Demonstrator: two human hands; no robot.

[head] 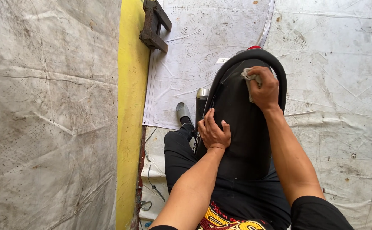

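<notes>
The head view looks straight down at one person astride a single black motorcycle seat (241,127), which runs from the person's lap toward the far end of the floor. The right hand (264,89) lies on the rear part of the seat, its grip pinching one small grey rag (250,78) against the black cover. The left hand (213,131) rests on the seat's left edge, fingers curled over the rim and holding nothing else. One chrome exhaust pipe (201,96) shows just beside the seat on the left, next to one grey shoe (182,111). Dirty white tarps (49,115) cover the floor, with one yellow strip (131,119) running between them. One dark wooden block (155,24) sits near the strip's far end.
</notes>
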